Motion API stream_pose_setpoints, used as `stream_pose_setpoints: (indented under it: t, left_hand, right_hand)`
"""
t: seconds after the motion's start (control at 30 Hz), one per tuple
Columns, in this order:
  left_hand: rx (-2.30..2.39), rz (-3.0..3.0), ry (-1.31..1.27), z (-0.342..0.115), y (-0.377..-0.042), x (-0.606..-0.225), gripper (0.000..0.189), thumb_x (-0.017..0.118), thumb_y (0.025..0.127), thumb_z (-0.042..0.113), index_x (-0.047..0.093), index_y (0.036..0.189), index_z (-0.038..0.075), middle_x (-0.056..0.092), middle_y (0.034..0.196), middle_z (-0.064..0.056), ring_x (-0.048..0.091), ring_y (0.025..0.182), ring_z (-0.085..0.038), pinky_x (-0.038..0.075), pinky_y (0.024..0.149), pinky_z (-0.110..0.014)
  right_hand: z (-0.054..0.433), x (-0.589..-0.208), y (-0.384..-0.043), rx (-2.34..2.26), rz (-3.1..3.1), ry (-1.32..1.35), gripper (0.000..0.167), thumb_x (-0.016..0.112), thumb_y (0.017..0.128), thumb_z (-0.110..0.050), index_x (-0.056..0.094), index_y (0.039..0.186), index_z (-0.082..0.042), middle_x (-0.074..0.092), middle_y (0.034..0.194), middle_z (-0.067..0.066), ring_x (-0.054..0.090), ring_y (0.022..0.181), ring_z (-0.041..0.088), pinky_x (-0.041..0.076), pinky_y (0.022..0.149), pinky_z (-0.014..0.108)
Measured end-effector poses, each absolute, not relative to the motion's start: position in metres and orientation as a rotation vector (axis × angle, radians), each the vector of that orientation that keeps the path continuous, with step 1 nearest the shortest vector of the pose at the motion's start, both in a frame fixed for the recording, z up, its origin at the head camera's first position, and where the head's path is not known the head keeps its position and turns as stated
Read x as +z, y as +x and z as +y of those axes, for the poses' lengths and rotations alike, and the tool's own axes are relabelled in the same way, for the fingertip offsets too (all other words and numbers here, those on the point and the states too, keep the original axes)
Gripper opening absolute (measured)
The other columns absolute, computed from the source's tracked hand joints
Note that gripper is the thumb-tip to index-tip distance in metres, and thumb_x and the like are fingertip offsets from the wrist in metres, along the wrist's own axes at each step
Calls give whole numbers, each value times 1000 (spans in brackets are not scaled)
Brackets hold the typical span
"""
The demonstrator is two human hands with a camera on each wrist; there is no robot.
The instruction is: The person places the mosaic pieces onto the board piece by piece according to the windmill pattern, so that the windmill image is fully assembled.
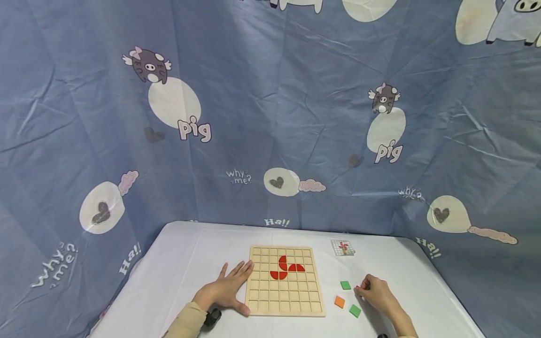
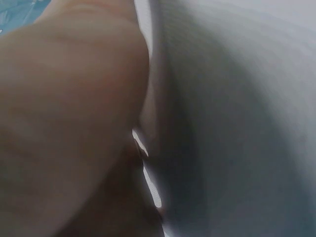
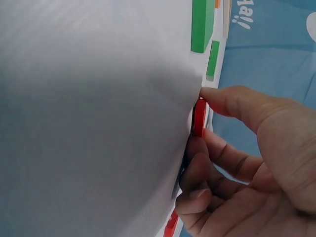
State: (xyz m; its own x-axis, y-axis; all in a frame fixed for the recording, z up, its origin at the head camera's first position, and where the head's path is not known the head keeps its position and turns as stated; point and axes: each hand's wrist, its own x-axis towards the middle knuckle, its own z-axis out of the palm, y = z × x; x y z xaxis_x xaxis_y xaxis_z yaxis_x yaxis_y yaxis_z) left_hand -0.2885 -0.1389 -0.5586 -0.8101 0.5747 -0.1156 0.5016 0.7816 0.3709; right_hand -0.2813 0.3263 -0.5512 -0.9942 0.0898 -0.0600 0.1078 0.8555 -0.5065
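Note:
A wooden grid board (image 1: 291, 307) lies on the white table, with several red quarter-circle tiles (image 1: 296, 267) set in its upper middle cells. My left hand (image 1: 228, 287) rests flat with fingers spread along the board's left edge, its thumb by the lower left corner. Right of the board, my right hand (image 1: 377, 293) pinches a red tile (image 3: 199, 117) between thumb and fingers, close to the tabletop. Whether that tile touches the cloth I cannot tell. Beside this hand lie two green square tiles (image 1: 355, 311) and an orange square tile (image 1: 339, 302).
A small card (image 1: 343, 247) with a printed grid and a coloured pattern lies behind the right hand. Another red piece (image 3: 171, 224) shows at the bottom of the right wrist view. A blue printed curtain (image 1: 279, 141) hangs behind the white table (image 1: 220, 244).

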Motion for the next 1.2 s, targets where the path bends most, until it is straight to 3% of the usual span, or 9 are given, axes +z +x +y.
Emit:
stream_pose_setpoints:
  t: [0.2, 0.33, 0.5, 0.6, 0.7, 0.97, 1.2]
  left_hand:
    - [480, 2748, 850, -139, -285, -556, 130, 72, 59, 71, 12, 155, 6, 9, 163, -12, 10, 150, -35, 0, 115, -69]
    - [485, 2744, 854, -139, -285, -555, 130, 72, 59, 70, 13, 155, 5, 9, 163, -13, 10, 150, -36, -1, 114, -70]
    - [476, 2751, 841, -139, -287, -557, 130, 72, 59, 71, 12, 155, 7, 9, 163, -11, 9, 150, -34, -1, 115, -69]
    - [475, 2753, 837, -139, -288, -558, 131, 72, 59, 72, 12, 155, 7, 8, 164, -10, 9, 150, -34, -1, 115, -68]
    - [485, 2748, 839, -140, -288, -558, 131, 73, 59, 71, 11, 155, 7, 8, 164, -10, 8, 150, -34, -2, 115, -69]
    - [486, 2748, 827, -139, -286, -558, 130, 71, 59, 72, 12, 155, 7, 9, 164, -10, 9, 150, -34, -1, 115, -68]
    - [492, 2752, 821, -139, -287, -558, 129, 71, 59, 72, 13, 155, 8, 9, 164, -9, 9, 150, -33, -2, 116, -68]
  right_hand:
    - [325, -552, -282, -805, 2980, 190, 24, 73, 83, -19, 53, 79, -8, 51, 71, 1, 46, 66, 14, 37, 56, 26]
    - [328, -549, -281, -805, 2950, 182, 26, 68, 89, -28, 55, 81, -7, 52, 70, 1, 47, 66, 14, 37, 56, 27]
    - [336, -542, -282, -829, 2970, 138, 28, 59, 96, -28, 63, 91, -1, 58, 75, 2, 50, 69, 14, 42, 57, 28]
    - [338, -540, -281, -867, 2965, 59, 22, 64, 92, -18, 66, 103, 0, 62, 83, 2, 52, 73, 14, 44, 60, 28]
    - [339, -541, -279, -890, 2925, -25, 28, 71, 83, -10, 67, 110, -3, 59, 87, 1, 50, 76, 14, 43, 62, 27]
    - [337, -548, -279, -838, 2937, -108, 28, 76, 76, -3, 71, 103, -8, 53, 83, 0, 45, 73, 13, 37, 59, 24]
    - [335, -549, -281, -816, 2984, -33, 26, 80, 76, -12, 69, 98, -4, 59, 81, -1, 51, 73, 12, 43, 59, 23]
